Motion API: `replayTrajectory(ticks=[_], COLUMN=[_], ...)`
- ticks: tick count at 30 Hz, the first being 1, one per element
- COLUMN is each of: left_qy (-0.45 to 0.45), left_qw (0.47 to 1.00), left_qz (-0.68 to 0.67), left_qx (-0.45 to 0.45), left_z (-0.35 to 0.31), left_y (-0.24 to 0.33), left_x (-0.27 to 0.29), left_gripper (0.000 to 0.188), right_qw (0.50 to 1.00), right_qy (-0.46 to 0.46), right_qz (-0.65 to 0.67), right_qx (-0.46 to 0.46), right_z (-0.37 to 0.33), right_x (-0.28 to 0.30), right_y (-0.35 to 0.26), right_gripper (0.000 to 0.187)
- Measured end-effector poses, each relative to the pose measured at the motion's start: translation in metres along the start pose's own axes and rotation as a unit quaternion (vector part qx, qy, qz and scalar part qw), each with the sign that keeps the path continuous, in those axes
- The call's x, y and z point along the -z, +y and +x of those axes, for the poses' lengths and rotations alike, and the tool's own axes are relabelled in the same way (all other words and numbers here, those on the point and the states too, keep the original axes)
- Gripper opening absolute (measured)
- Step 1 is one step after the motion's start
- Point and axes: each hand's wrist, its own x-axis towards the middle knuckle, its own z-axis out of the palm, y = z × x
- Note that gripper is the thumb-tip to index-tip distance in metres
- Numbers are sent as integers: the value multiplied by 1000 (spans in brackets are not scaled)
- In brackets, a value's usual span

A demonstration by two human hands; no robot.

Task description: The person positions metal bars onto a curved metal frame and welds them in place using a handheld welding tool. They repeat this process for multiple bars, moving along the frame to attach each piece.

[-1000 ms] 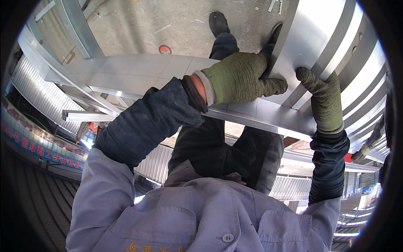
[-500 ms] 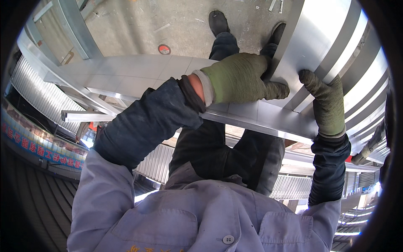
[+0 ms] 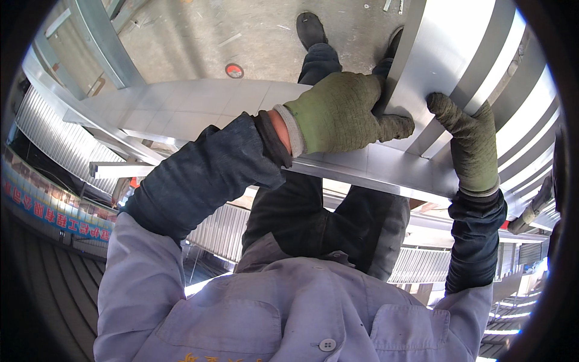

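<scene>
My left hand [image 3: 338, 113], in a green knit glove, reaches across to the leftmost wide metal slat [image 3: 431, 57]. Its thumb lies against the slat's lower end, while the fingers go round the left edge and are partly hidden. To the right, my right hand [image 3: 473, 142], gloved the same way, grips a neighbouring metal slat [image 3: 482, 75]. That thumb points up and left across the gap between the slats; its other fingers are hidden. Beneath both hands runs a flat silver metal rail [image 3: 368, 160], which the slats meet at their lower ends.
More slats [image 3: 525, 108] stand in a row on the right. A metal frame with upright posts [image 3: 105, 45] rises at the far left. On the concrete floor [image 3: 181, 39] lie a red-and-black disc [image 3: 234, 70] and small scraps. A square tube end [image 3: 108, 169] juts out at left.
My left forearm and hand have shifted very slightly left. Both hands keep their places on the slats.
</scene>
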Motion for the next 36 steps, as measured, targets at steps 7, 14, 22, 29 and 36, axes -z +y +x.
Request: replayTrajectory(ticks=[7, 14, 22, 29, 36], left_qy=[6, 10, 6, 8, 4], left_qw=[1000, 999, 999, 999, 999], left_qz=[10, 39, 37, 44, 38], left_qx=[6, -25, -11, -10, -22], left_z=[0, 4, 3, 4, 2], left_y=[1, -7, -3, -1, -1], left_x=[-1, -4, -2, -1, 2], left_gripper=[46, 49, 52, 50, 41], right_qw=[999, 998, 997, 998, 999], right_qy=[-21, -22, -13, -1, -10], right_qz=[-29, -57, -63, -57, -35], right_qx=[-31, -24, -38, -40, 18], right_z=[0, -1, -1, 0, 0], right_x=[5, 8, 8, 9, 3], right_y=[0, 6, 3, 7, 3], right_gripper=[48, 37, 34, 44, 37])
